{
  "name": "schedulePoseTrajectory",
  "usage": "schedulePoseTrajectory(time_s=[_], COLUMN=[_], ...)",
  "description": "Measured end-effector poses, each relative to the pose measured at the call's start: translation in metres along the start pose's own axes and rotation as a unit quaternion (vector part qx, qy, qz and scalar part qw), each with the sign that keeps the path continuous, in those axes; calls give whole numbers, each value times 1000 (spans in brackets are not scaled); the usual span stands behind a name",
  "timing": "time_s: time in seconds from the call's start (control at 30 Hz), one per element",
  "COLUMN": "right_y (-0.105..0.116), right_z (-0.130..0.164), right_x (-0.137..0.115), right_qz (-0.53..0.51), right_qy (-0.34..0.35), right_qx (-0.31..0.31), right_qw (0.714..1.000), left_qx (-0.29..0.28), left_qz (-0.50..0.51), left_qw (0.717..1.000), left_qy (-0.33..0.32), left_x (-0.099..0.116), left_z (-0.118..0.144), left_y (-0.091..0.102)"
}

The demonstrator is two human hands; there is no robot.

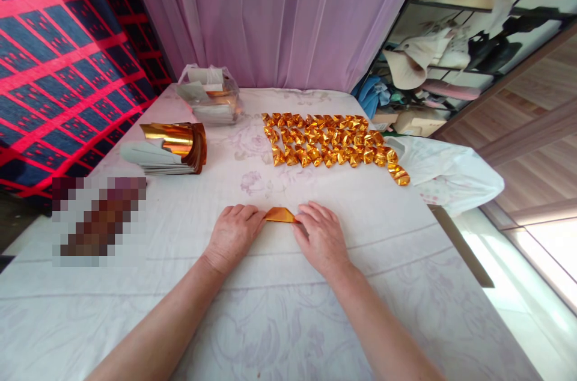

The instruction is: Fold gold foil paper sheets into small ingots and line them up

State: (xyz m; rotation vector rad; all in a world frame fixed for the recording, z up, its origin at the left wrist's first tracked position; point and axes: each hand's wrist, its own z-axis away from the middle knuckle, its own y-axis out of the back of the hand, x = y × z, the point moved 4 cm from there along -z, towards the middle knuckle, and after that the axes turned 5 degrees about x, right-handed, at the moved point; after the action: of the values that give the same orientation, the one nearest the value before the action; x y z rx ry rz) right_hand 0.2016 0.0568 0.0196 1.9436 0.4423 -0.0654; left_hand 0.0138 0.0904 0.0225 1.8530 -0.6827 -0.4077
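Observation:
A small folded piece of gold foil paper [280,214] lies on the cloth-covered table [252,321], its upper corners slanted. My left hand [235,234] grips its left end, fingers bent over it. At the other end, my right hand [322,234] has its thumb and fingers closed on the paper. Both fingertips partly hide the ends. Beyond the hands, several folded gold foil pieces [329,155] are laid out in rows at the back right. A curved stack of gold foil sheets [180,146] with pale backs rests at the back left.
A clear plastic bag [214,98] of more paper stands at the back left. Blurred pixels cover an object [99,222] on the left. A white plastic bag [455,170] hangs by the right edge. Purple curtain [279,14] behind; shelves [451,56] at right.

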Motion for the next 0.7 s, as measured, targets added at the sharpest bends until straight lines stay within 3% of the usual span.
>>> schedulePoseTrajectory(time_s=[0.7], right_y=[0], right_z=[0], right_x=[1], right_qz=[-52], right_qy=[-25], right_qx=[68], right_qw=[996], left_qx=[8], left_qz=[59], left_qw=[996], left_qy=[59], left_x=[-4], left_z=[-1], left_y=[3])
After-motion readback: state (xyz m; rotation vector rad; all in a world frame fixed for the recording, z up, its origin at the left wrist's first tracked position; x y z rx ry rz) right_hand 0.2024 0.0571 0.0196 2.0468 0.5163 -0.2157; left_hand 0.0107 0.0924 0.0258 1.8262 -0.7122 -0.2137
